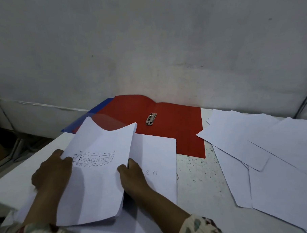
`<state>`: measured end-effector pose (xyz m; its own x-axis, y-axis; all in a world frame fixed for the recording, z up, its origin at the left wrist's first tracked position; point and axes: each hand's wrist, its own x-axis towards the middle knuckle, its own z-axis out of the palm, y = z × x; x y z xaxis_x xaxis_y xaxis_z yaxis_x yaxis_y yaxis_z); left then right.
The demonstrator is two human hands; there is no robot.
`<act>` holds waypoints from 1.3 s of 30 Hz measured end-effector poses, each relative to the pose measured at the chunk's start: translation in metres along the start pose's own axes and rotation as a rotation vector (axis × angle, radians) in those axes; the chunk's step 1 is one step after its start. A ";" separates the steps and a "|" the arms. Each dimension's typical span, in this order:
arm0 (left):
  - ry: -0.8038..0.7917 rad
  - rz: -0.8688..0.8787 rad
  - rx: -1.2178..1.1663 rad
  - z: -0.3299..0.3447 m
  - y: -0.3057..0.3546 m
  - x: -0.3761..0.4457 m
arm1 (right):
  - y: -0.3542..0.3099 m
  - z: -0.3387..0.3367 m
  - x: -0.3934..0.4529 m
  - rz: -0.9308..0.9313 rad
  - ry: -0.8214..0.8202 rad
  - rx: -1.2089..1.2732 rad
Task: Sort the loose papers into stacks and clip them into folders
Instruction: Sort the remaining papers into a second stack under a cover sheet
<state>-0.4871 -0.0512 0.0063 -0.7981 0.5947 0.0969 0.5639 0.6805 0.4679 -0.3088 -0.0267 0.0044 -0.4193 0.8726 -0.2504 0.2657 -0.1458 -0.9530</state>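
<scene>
Nearest us, our two patterned sleeves [203, 225] come in from the bottom edge, and both our hands hold a stack of white papers [97, 171] above the desk's front left part. Our left hand [51, 173] grips the stack's left edge, fingers curled behind it and thumb on the face; our right hand [132, 177] pinches its right edge the same way. The top sheet bears a hand-drawn label ringed with small hearts that reads "DOKUMEN", the last letter partly blurred. Under the stack lies a single sheet [158, 162] on which we can read only "en", the rest covered by our right hand. The desk [195, 176] is white with dark specks, pushed against a scuffed grey wall [145, 37]. Loose blank sheets [256, 156] overlap across its right side and run off the right and bottom edges of the view. At the desk's far edge lies an open red folder [167, 122] with a metal clip [151, 119] at its spine; a blue folder [89, 117] peeks from beneath its left side, mostly hidden. What stands left of the desk is too dark to make out.
</scene>
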 end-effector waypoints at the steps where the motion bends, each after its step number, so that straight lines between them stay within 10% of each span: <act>1: -0.005 0.000 -0.001 0.003 0.000 -0.001 | 0.002 -0.003 0.001 -0.012 0.005 -0.015; 39: -0.021 -0.026 0.169 0.036 0.006 0.011 | 0.016 -0.003 -0.013 -0.058 -0.008 -0.484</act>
<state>-0.4851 -0.0248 -0.0211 -0.8092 0.5836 0.0679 0.5724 0.7569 0.3152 -0.2969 -0.0387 -0.0072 -0.4519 0.8689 -0.2021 0.6137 0.1384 -0.7773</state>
